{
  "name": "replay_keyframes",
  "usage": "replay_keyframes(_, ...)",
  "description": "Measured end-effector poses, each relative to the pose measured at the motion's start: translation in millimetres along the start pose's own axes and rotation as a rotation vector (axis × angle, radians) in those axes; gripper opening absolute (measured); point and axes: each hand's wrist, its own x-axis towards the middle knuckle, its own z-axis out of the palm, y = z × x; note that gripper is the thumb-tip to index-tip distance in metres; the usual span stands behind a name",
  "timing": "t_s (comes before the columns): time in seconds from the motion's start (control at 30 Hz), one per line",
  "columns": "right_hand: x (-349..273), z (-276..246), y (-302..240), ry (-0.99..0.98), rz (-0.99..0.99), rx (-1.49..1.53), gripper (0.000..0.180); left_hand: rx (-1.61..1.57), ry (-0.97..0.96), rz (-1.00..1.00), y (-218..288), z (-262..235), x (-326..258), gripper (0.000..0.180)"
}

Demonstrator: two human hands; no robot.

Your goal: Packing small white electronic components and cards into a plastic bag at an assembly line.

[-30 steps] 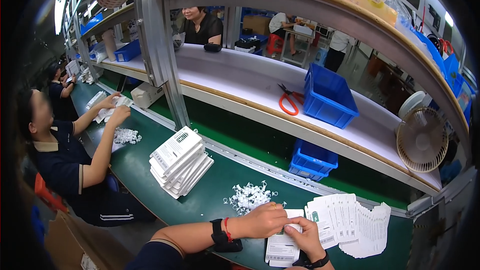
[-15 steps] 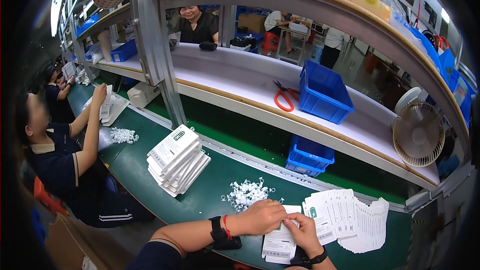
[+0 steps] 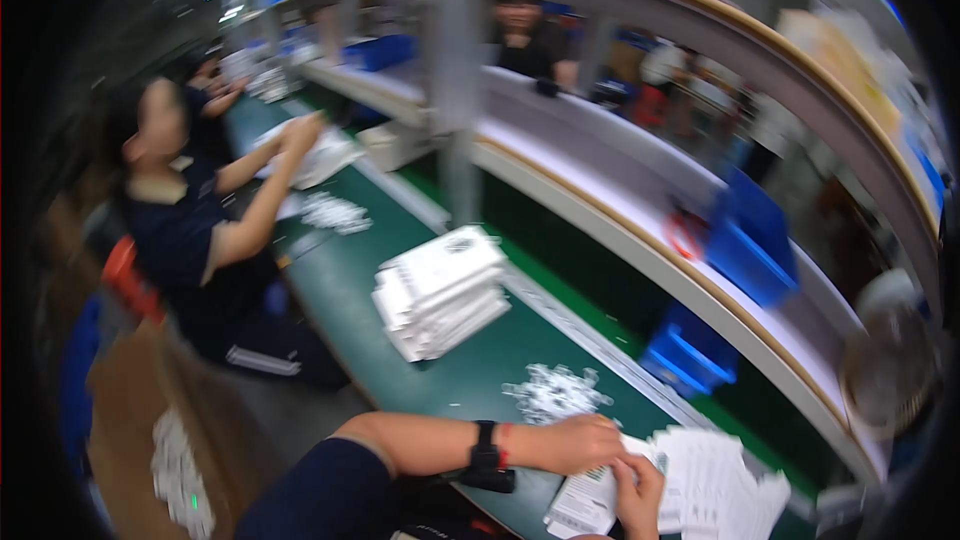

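A flat white box (image 3: 585, 502) with grey and green print lies at the front edge of the green bench, under my two hands. My left hand (image 3: 583, 443) is closed in a pinch at the box's upper end; whatever sits between its fingertips is too small and blurred to make out. Against it, my right hand (image 3: 640, 492) grips the box's right side near the top, thumb meeting the left fingers. Just beyond my left hand is a heap of small clear-white plastic loops (image 3: 556, 394). Fanned white flat boxes (image 3: 705, 480) lie to the right of my right hand.
A tall stack of white boxes (image 3: 440, 290) stands left on the green bench (image 3: 350, 340). A co-worker (image 3: 190, 210) sits farther left, arms raised over the bench. Beyond runs a shelf with blue bins (image 3: 752, 240), red-handled pliers (image 3: 684, 235) and a fan (image 3: 885, 370). An open carton (image 3: 130, 410) is lower left.
The view has swung left, so everything sits farther right and lower in the picture, now blurred. Both hands remain together at the box's upper end.
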Motion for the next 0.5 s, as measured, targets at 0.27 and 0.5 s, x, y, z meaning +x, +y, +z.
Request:
replay_keyframes(0.27, -14.2, -7.8, -24.1, 0.076, 0.263, 0.095, 0.024, 0.013, -0.007, 0.039, -2.5, 20.2, 14.2, 0.017)
replay_keyframes(0.5, -9.5, -4.8, -8.0, -0.016, 0.320, 0.133, 0.023, 0.001, 0.072, 0.071, -10.0, 23.0, 3.4, 0.024)
